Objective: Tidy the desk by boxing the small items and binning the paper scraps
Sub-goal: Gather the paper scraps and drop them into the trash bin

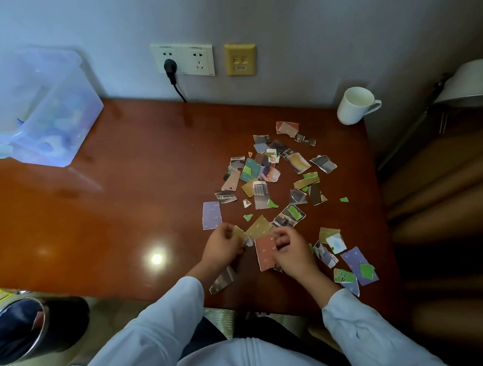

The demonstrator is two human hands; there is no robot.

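I sit at a glossy reddish-brown desk (118, 218); its near edge runs just under my wrists, its right edge falls away beside a brown padded seat, and its back edge meets the wall.

A wide stretch of shining wood lies on my left, between a clear plastic box (47, 118) at the back left corner and the paper scraps (261, 194). The scraps are scattered over the right half of the desk, from just beside a white mug (355, 105) at the back right corner down to the near right corner; a few purple and green pieces lie close to that corner's edges.

A round dark bin (31, 327) stands on the floor at my lower left, below the desk's near edge and well apart from the scraps.

My left hand (223, 247) has curled fingers and pinches a tan scrap (240, 235); my right hand (291, 250), just beside it, curls its fingers over the right edge of a reddish-brown scrap (264, 253) and holds it. Both hands are at the near end of the pile, with scraps touching or lying near them on every side but the left.
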